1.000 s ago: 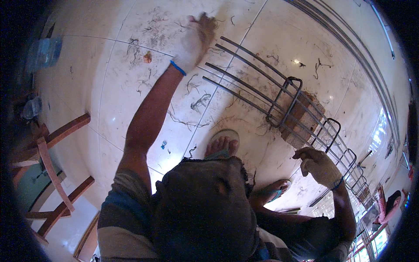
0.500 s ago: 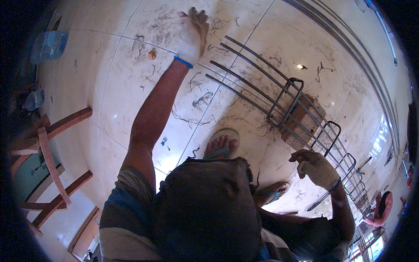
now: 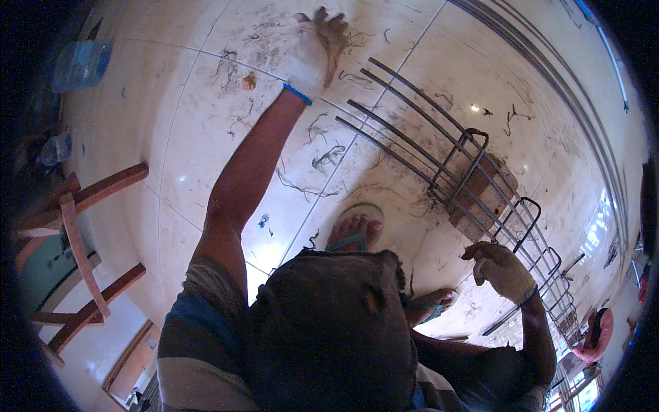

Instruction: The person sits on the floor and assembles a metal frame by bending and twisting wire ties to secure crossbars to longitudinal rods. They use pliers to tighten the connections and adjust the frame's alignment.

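Stretched far forward over the floor, my left hand [image 3: 317, 53] wears a pale glove with a blue cuff; its fingers are spread and nothing shows in them. Right of it lies a long rebar cage [image 3: 446, 172], its bare bar ends pointing toward that hand and its square stirrups [image 3: 473, 161] running back to the right. My right hand [image 3: 504, 272], also in a pale glove, is beside the cage's near side with its fingers curled. Whatever it may hold is hidden. A brown block [image 3: 484, 196] sits under the cage.
Short wire scraps [image 3: 328, 158] litter the stained tile floor. Long loose bars [image 3: 549, 62] lie along the far right. Wooden chair-like framing [image 3: 89, 254] stands at the left, near a clear bluish container [image 3: 82, 66]. My sandalled feet [image 3: 355, 230] are close to the cage.
The view has shifted slightly, so the floor and cage appear a little farther right. My left hand stays stretched out with spread fingers; my right stays curled beside the cage.
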Demonstrator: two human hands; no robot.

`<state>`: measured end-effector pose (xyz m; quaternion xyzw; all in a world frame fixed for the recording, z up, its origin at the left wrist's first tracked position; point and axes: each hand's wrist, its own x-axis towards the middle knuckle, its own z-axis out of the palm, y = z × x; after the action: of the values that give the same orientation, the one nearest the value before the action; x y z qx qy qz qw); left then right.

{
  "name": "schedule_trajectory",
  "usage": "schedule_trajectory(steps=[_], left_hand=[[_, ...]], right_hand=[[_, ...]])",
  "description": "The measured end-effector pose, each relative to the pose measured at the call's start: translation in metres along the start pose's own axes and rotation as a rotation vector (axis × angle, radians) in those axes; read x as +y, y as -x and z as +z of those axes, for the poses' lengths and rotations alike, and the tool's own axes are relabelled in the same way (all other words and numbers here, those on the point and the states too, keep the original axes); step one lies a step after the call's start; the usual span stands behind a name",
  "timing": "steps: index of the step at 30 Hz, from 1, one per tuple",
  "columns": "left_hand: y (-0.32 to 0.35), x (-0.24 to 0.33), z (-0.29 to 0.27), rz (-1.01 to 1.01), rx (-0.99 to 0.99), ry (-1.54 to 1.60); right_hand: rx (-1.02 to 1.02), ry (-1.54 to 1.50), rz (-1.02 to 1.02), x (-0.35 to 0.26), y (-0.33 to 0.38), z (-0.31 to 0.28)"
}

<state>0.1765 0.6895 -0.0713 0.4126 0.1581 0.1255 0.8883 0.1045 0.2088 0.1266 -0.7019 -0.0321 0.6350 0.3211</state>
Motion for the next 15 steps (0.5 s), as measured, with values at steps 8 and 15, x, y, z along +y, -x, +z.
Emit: schedule_trajectory(steps=[8,15], left_hand=[[0.087,-0.011,-0.012,-0.264,-0.405,-0.612],[0.122,-0.004,-0.004,-0.396,-0.445,-0.237]], right_hand=[[0.011,-0.006,-0.056,0.003,0.000,-0.003],[-0.006,-0.001,-0.035,0.003,-0.001,0.000]])
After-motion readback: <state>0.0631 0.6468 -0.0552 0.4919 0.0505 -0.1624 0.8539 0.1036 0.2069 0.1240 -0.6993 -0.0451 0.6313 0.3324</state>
